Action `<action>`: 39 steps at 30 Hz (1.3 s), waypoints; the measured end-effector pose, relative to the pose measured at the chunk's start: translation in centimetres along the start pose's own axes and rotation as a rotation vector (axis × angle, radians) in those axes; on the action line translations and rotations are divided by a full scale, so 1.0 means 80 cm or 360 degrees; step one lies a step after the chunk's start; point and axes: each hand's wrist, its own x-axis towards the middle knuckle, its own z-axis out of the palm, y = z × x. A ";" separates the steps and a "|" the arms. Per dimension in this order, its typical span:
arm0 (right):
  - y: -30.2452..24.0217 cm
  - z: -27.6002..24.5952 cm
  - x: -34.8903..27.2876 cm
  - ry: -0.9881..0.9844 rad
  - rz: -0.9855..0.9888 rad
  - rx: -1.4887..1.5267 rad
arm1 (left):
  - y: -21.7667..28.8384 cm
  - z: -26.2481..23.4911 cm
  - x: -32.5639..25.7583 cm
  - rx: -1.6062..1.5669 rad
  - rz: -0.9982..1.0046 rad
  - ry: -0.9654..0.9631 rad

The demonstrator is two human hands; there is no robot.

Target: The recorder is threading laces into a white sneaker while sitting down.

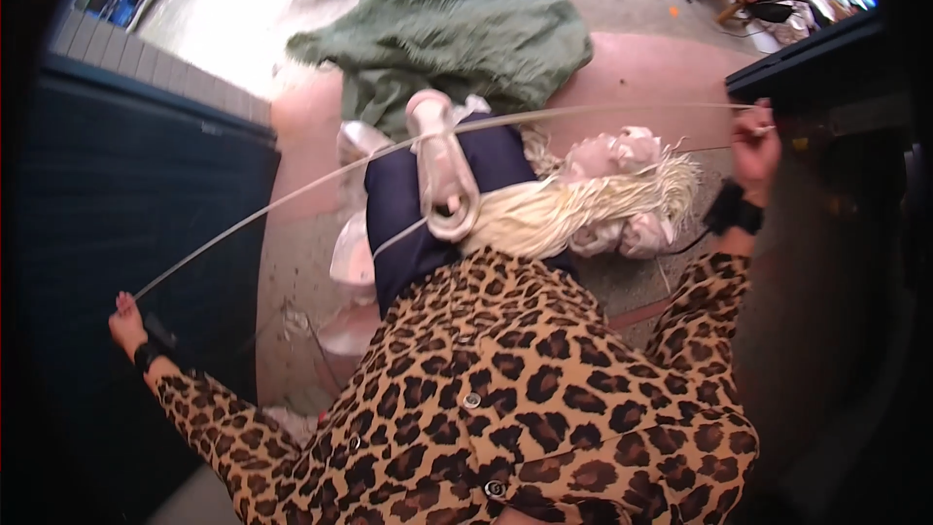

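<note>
– In the head view, what is gripped by the fingers?

– A pale cord. At one side it is pinched in the closed fingers of the left hand; at the other it is clenched in the fingers of the right hand, held higher in view.

– And between the two sets of fingers?

– The cord is stretched there in a shallow curve. Its line is crossed by a pale tool with a holed end, set well apart from either hand's fingers.

– What is seen nearer the right fingers?

– A bundle of cream strands is spread to their left and lower, beside a dark blue cloth. Farther out, between both hands, a crumpled green sheet is shown.
</note>
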 end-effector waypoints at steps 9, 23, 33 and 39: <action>0.084 0.051 0.041 0.0132 -0.0293 -0.1405 | 0.360 0.159 -0.073 -0.2303 -0.0879 -0.1136; 0.446 -0.023 0.000 -0.1009 0.0438 -0.2948 | 0.650 0.311 -0.257 -0.1501 -0.0100 -0.1878; 0.457 -0.005 0.006 -0.1188 0.0102 -0.3433 | 0.638 0.323 -0.259 -0.1148 0.0076 -0.1436; 0.456 0.002 0.006 -0.1337 0.0054 -0.3650 | 0.650 0.315 -0.263 -0.0726 0.0333 -0.1191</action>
